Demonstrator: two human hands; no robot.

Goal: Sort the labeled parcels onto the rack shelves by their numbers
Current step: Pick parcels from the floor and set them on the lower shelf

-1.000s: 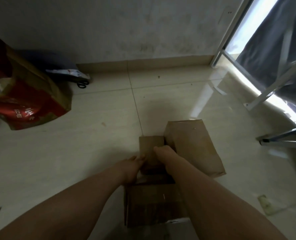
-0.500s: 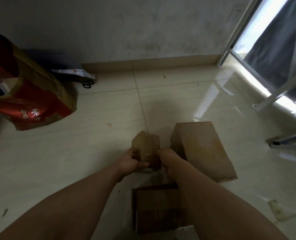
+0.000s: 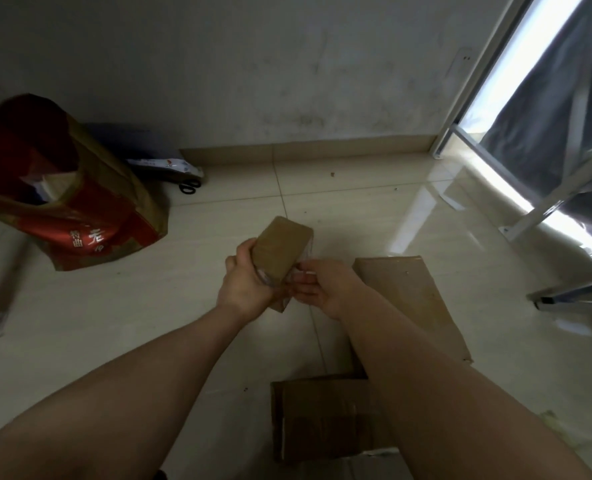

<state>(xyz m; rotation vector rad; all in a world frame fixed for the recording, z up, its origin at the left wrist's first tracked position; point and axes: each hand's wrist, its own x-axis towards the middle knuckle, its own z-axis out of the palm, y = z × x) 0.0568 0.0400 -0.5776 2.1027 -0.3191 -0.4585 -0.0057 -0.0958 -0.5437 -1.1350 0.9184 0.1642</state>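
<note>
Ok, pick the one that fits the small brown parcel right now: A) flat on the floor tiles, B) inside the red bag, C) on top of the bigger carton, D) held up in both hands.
D: the left hand grips the small parcel by its left side and the right hand holds its lower right edge, clear of the floor.

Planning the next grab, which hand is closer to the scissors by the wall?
Left. The left hand, gripping the small parcel, is down-right of the scissors; the right hand lies farther right, across the parcel.
</note>
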